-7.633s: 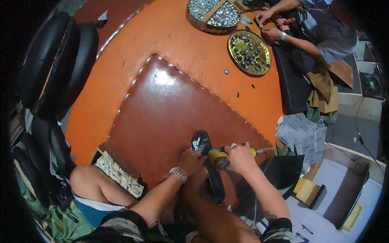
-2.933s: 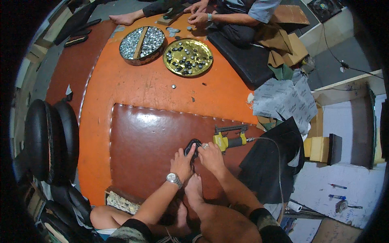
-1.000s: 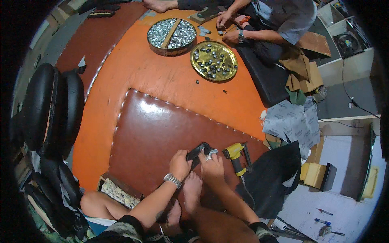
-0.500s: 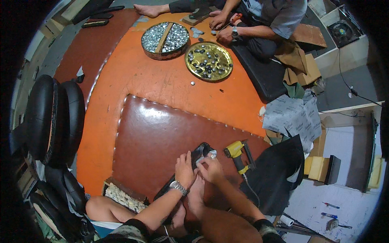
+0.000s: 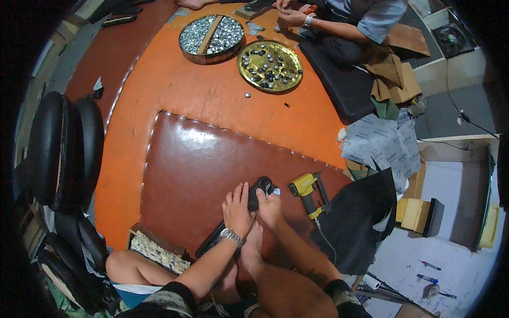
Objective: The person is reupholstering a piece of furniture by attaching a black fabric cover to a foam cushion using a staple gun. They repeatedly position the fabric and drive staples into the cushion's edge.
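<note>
A long, narrow black padded piece (image 5: 263, 185), like an armrest, lies slantwise over the brown mat by my feet. My left hand (image 5: 237, 214) rests across it with its fingers stretched out, a watch on that wrist. At the far end my right hand (image 5: 269, 208) is closed, thumb on the black covering. A small white bit (image 5: 277, 191) shows beside the right fingers; what the fingers grip underneath is hidden. To the right of this hand lies a yellow and black staple gun (image 5: 308, 193) with a hose attached.
Black sheet material (image 5: 355, 212) lies right of the staple gun. Ahead, a round tin (image 5: 212, 57) holds shiny metal caps, and a gold tray (image 5: 252, 79) carries dark and silver buttons. Another person (image 5: 339, 24) sits beyond. Black cushions (image 5: 47, 153) stand at left; a foam-filled box (image 5: 159, 252) is nearby.
My right fingers have shifted from pinching at the pad's edge to closing around its far end, thumb on top. The left fingers have spread. The other person's hands have lifted.
</note>
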A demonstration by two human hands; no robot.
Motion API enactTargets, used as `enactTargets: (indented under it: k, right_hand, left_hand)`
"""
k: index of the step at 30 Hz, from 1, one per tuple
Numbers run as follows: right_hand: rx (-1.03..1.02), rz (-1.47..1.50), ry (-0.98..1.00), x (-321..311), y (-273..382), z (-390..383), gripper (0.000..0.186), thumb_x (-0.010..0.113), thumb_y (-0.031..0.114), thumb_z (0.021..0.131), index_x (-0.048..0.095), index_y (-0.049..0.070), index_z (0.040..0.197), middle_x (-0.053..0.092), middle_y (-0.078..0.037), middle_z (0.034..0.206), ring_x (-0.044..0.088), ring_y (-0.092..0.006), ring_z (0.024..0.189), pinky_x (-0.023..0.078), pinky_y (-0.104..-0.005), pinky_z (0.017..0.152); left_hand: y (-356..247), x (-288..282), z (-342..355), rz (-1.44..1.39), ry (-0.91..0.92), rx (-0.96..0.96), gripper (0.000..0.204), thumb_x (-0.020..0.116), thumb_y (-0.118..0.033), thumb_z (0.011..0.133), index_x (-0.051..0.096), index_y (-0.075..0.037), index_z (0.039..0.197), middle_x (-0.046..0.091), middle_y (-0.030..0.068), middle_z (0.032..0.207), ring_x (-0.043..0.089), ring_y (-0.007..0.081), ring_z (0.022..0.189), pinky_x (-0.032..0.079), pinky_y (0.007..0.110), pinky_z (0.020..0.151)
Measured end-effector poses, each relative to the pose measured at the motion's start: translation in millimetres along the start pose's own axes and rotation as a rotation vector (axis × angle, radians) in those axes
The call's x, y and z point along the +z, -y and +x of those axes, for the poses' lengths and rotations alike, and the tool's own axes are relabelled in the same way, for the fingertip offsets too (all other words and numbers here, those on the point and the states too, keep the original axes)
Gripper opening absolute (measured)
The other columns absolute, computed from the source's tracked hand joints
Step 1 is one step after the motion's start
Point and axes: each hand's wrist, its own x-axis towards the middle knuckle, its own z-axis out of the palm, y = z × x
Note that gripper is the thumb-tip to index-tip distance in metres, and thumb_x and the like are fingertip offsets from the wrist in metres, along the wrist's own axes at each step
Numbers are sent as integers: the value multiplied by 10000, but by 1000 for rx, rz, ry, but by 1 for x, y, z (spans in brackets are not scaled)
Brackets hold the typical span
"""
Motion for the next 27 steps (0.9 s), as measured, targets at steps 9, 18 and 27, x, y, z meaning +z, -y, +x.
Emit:
enactTargets:
  k: [9, 18, 27]
  right_hand:
    - [-124, -25, 46, -16, -11, -7, 309, 652, 274, 1065, 744, -21, 1080, 766, -55, 966, 705, -160, 831, 564, -328, 776]
    - [-223, -350, 88, -82, 6, -2, 374, 641, 313, 1009, 765, -37, 972, 735, -229, 842, 736, -417, 935, 544, -530, 859]
    - [66, -951, -113, -140, 3, -17, 1077, 819, 238, 856, 158, 55, 1687, 617, -288, 1357, 642, -458, 1207, 523, -520, 1034]
  left_hand:
    - [9, 2, 2, 131, 91, 182, 911, 800, -211, 848, 374, -279, 1650, 364, 115, 1688, 228, 450, 1597, 251, 837, 1144]
    - [3, 13, 10, 293, 168, 176, 794, 703, -261, 943, 363, -248, 1661, 318, 202, 1691, 183, 490, 1600, 254, 862, 1110]
    - [5, 18, 9, 270, 146, 157, 738, 653, -224, 976, 375, -288, 1656, 169, 245, 1750, 161, 475, 1614, 238, 865, 1113]
